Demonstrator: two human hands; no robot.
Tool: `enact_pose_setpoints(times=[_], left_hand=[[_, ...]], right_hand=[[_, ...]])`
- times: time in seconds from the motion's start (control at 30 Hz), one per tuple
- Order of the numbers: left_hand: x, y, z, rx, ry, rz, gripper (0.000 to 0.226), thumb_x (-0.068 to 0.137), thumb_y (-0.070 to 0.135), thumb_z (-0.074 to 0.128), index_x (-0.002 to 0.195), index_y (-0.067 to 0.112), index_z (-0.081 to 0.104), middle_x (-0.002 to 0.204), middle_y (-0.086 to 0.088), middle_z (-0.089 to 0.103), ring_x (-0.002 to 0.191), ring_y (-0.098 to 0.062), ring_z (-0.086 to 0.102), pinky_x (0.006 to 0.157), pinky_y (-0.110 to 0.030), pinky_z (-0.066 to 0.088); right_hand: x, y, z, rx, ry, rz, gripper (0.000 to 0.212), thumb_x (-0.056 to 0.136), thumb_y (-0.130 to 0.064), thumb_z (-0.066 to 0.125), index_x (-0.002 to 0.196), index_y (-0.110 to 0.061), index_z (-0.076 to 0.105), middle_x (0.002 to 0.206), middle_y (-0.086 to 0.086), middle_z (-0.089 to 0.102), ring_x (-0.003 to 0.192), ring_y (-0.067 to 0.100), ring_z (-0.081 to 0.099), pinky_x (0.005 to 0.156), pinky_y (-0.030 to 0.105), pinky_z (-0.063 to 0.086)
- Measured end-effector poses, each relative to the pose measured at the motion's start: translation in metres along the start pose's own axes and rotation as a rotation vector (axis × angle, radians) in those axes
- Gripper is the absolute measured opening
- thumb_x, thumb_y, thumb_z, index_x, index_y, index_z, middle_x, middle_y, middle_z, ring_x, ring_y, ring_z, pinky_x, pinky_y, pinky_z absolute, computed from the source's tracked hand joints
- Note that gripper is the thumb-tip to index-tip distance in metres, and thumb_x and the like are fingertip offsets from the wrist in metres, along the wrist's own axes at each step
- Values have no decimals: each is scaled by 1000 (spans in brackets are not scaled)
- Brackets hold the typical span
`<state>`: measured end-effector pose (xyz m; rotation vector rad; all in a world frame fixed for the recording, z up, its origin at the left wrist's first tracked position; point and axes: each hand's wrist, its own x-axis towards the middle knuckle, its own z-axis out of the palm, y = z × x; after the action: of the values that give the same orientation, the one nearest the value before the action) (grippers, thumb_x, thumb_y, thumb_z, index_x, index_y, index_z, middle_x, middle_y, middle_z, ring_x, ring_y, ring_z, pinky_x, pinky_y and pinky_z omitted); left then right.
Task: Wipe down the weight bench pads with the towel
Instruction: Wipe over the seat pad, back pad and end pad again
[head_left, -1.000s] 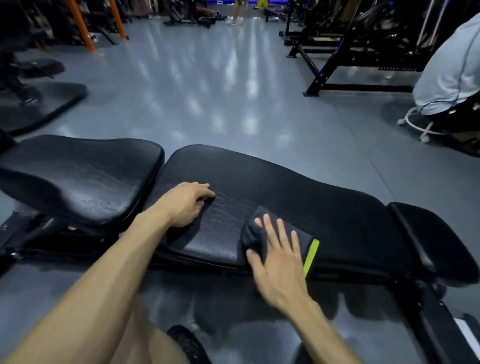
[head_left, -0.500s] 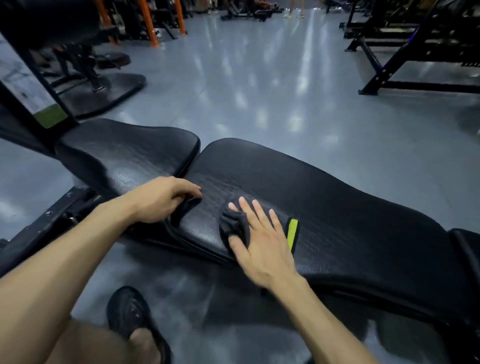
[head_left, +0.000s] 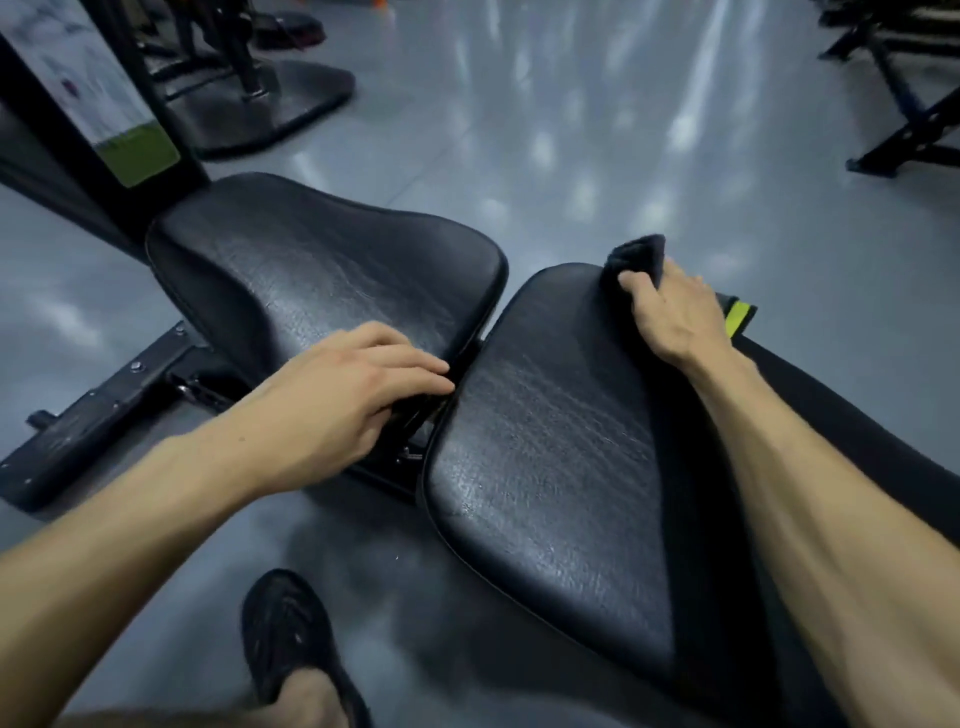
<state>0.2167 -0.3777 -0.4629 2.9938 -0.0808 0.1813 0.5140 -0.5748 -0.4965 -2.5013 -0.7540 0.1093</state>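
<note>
Bracing the bench, the left hand (head_left: 343, 400) rests loosely curled at the gap between the pads, grasping nothing. Farther off, the right hand (head_left: 675, 312) clutches the towel (head_left: 641, 257) bunched at the long pad's (head_left: 545, 467) far edge. Soft and light, it probably wipes best wadded in the fingers.

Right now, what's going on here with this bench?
A person is wiping down a black weight bench in a gym. Their right hand grips a dark towel with a green stripe and holds it at the far edge of the long back pad. Their left hand rests at the gap between that pad and the seat pad, fingers on the edge. One black shoe shows on the grey floor below.
</note>
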Motion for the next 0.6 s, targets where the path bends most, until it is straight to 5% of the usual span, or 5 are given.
enact_pose_setpoints(times=[0.07, 0.13, 0.33, 0.43, 0.6], left_hand=[[6, -10, -5, 10, 40, 6, 55, 84, 16, 37, 128, 28, 67, 134, 16, 63, 116, -19, 54, 98, -43, 49], [14, -20, -12, 22, 84, -2, 52, 84, 9, 43, 126, 23, 69, 130, 11, 66, 111, -22, 57, 99, -39, 47], [44, -42, -20, -7, 126, -32, 49, 81, 8, 45, 120, 21, 71, 122, 7, 70, 107, -25, 60, 99, -36, 45], [54, -49, -17, -33, 137, -34, 53, 76, 3, 45, 119, 21, 72, 123, 6, 71, 106, -27, 62, 98, -42, 49], [54, -64, -19, -115, 194, -82, 58, 73, 4, 40, 117, 20, 73, 124, 4, 70, 108, -30, 63, 99, -46, 49]], right_hand=[[-7, -27, 15, -40, -55, -178, 49, 96, -47, 33, 127, -15, 55, 139, 12, 55, 132, 31, 45, 117, 45, 26], [-40, -51, 29, -65, -122, -407, 72, 88, -51, 33, 154, -22, 38, 162, 1, 38, 153, 19, 25, 126, 46, 13], [-163, -62, 27, -74, -350, -879, 73, 91, -42, 45, 161, -35, 23, 170, -15, 9, 158, 11, -1, 127, 43, 0], [-127, -50, 22, 48, -365, -792, 69, 90, -32, 52, 156, -38, 34, 167, -20, 17, 157, 9, 9, 128, 38, 2], [-51, -63, 32, -7, -116, -183, 76, 86, -56, 27, 160, -35, 27, 168, -10, 24, 156, 16, 15, 128, 42, 7]])
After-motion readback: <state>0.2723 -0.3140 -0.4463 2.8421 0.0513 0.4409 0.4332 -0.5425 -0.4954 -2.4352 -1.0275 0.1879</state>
